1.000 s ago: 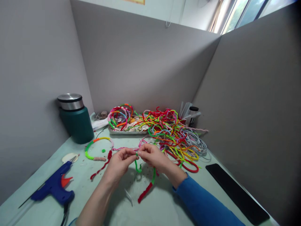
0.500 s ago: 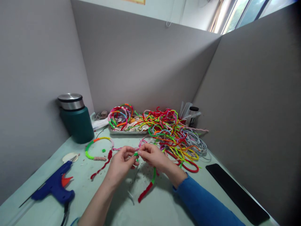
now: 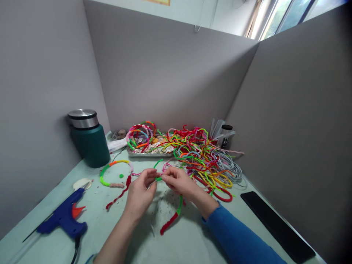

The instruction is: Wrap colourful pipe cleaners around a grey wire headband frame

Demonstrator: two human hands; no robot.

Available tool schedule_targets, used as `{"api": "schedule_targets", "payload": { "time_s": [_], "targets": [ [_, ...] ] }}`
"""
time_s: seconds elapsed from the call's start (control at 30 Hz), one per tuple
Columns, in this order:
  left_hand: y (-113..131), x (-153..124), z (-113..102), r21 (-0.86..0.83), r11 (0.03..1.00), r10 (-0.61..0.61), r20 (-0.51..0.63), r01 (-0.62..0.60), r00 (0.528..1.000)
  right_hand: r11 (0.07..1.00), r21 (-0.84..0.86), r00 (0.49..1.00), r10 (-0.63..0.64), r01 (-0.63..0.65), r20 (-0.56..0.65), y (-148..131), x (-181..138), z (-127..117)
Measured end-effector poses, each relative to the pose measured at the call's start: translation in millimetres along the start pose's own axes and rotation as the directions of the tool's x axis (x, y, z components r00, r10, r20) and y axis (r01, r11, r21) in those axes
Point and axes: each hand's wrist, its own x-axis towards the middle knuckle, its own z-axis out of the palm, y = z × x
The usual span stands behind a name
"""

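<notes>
My right hand (image 3: 177, 180) pinches a green pipe cleaner (image 3: 158, 179) between thumb and fingertips. Facing it, my left hand (image 3: 142, 190) has its fingers curled at the same green strand, whose loose end sticks up behind the fingertips. Below my right hand hangs a curved length wrapped in red and green pipe cleaner (image 3: 169, 223); its upper part is hidden by that hand. On the table to the left rest a multicoloured ring (image 3: 102, 175) and a dark red pipe cleaner (image 3: 121, 195).
A blue glue gun (image 3: 62, 216) lies at left near a green flask (image 3: 95, 145). At the back, a tray (image 3: 150, 155) holds wrapped rings and small pieces beside a heap of pipe cleaners (image 3: 192, 146) and grey wire (image 3: 233, 168). A black strip (image 3: 275, 225) lies at right.
The green strand's loose end has swung from below the fingers to above and behind them. My left fingers have shifted slightly, and the hanging red-and-green length has moved a little.
</notes>
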Motion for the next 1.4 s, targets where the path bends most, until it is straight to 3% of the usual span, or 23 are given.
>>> {"api": "schedule_targets", "payload": {
  "time_s": [0.23, 0.4, 0.6, 0.67, 0.73, 0.83, 0.9, 1.0, 1.23, 1.4],
  "targets": [
    [15, -4, -1, -0.11, 0.994, 0.004, 0.034, 0.0, 0.999, 1.0, 0.014, 1.0, 0.017, -0.017, 0.023, 3, 2, -2],
    [22, -5, -5, -0.154, 0.986, -0.055, 0.061, 0.064, 0.997, 1.0, 0.018, 1.0, 0.014, -0.015, 0.027, 3, 2, -3],
    [19, 0, -7, -0.162, 0.983, -0.112, -0.146, 0.088, 0.983, 0.997, 0.078, 1.0, 0.021, -0.02, -0.017, 1, 0, -5],
    [16, 2, -6, -0.113, 0.979, -0.187, -0.199, 0.168, 0.962, 0.995, 0.094, 0.999, 0.034, -0.033, -0.01, 1, 1, -5],
    [14, 3, -5, -0.095, 0.949, -0.313, -0.154, 0.302, 0.937, 0.994, 0.101, 0.999, 0.039, -0.039, 0.001, 1, 1, -5],
    [14, 2, -4, -0.195, 0.882, -0.432, 0.031, 0.429, 0.901, 0.994, 0.102, 0.999, 0.028, -0.03, 0.016, 1, 0, -4],
    [15, 1, -5, -0.266, 0.861, -0.423, 0.098, 0.433, 0.901, 0.995, 0.093, 0.999, 0.026, -0.029, 0.029, 1, 0, -3],
    [16, 0, -5, -0.31, 0.853, -0.407, 0.109, 0.42, 0.907, 0.997, 0.068, 0.999, 0.023, -0.027, 0.046, 1, -1, -2],
    [16, 1, -4, -0.301, 0.883, -0.36, 0.06, 0.36, 0.931, 0.998, 0.05, 0.999, 0.033, -0.035, 0.04, 1, -1, -1],
    [16, 2, -4, -0.267, 0.897, -0.337, 0.099, 0.351, 0.936, 0.996, 0.058, 0.996, 0.069, -0.071, 0.049, -2, -1, -3]
  ]
}}
